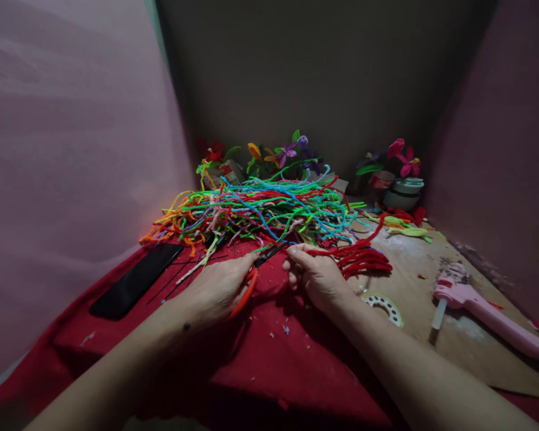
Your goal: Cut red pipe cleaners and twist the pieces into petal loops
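My left hand (227,280) is closed around the orange handles of a pair of scissors (245,293). Their dark blades point up and to the right, toward my other hand. My right hand (317,272) is pinched, thumb against fingers, on a red pipe cleaner (317,252) whose length runs off to the right behind the knuckles. The blade tips are close to the right fingertips; whether they touch the pipe cleaner I cannot tell. Just right of that hand lies a bunch of bent red pipe cleaners (366,261).
A heap of multicoloured pipe cleaners (269,206) spreads behind my hands. A black phone (137,281) lies left on the red cloth (269,359). Rightward are a tape roll (385,308), a pink glue gun (480,305) and cardboard (471,359). Pipe-cleaner flowers (287,152) and a jar (403,194) stand behind.
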